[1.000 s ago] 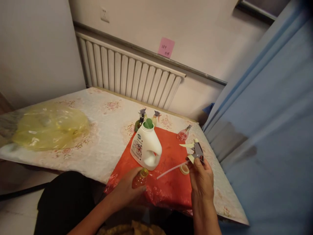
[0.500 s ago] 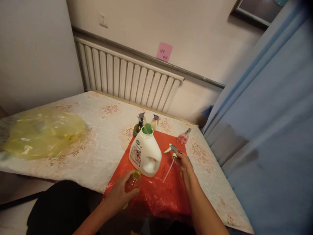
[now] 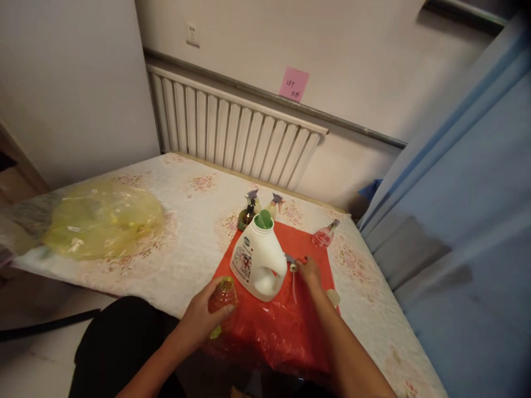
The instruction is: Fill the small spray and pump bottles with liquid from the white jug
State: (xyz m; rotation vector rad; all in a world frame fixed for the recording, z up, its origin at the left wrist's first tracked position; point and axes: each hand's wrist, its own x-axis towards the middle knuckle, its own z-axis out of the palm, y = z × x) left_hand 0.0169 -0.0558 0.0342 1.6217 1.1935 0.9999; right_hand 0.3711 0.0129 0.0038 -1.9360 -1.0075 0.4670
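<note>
My left hand is closed round a small amber bottle with an open neck, at the near left edge of the red plastic sheet. My right hand reaches forward and rests its fingers on a spray trigger head, whose thin dip tube lies on the sheet. A white detergent jug with a green funnel in its mouth stands between my hands.
Two small spray bottles stand behind the jug, and a pink spray bottle lies at the sheet's far right. A pale cap sits right of my wrist. A yellow plastic bag lies far left. A radiator and a blue curtain bound the table.
My right hand carried the spray trigger head from beside my chest forward and down to the red sheet next to the jug. My left hand kept hold of the amber bottle.
</note>
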